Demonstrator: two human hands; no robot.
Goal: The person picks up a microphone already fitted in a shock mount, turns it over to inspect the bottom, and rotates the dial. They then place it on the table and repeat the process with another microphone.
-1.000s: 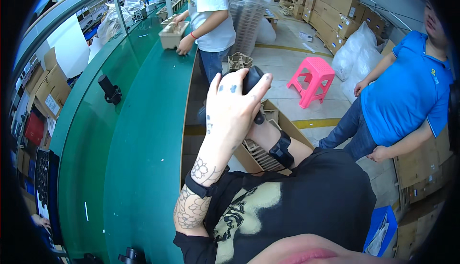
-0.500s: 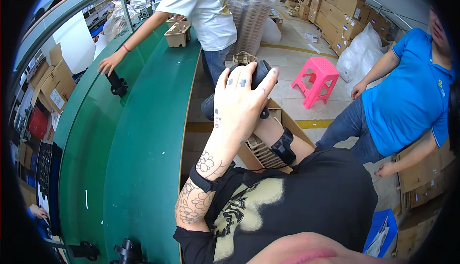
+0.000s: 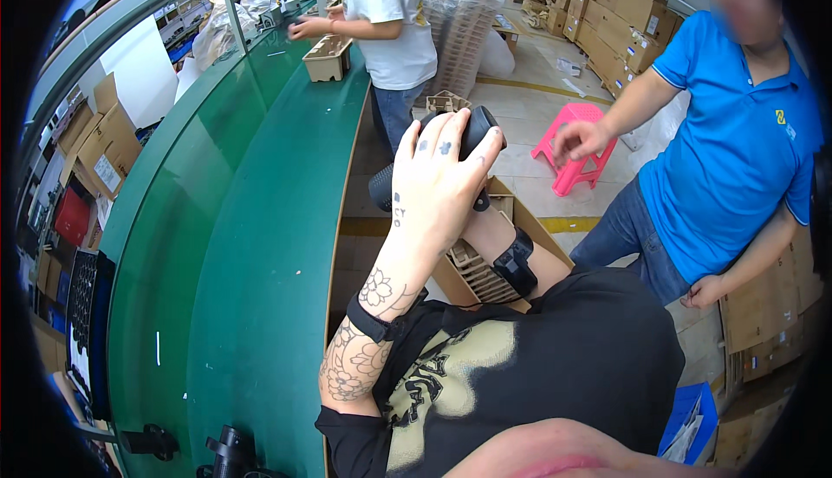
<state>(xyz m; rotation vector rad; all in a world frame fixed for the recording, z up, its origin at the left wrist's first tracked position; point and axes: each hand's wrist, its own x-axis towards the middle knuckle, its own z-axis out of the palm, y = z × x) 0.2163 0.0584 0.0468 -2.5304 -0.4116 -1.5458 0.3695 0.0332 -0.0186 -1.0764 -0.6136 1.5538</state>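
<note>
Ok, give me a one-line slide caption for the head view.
Both hands hold a black cylindrical device beside a green conveyor belt.

Black cylindrical object point(image 3: 472, 136), held raised, tilted

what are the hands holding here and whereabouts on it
The left hand wraps the middle of a black cylindrical device, both ends sticking out past the grip. The right hand is hidden behind it; only its wrist with a black band shows.
</note>
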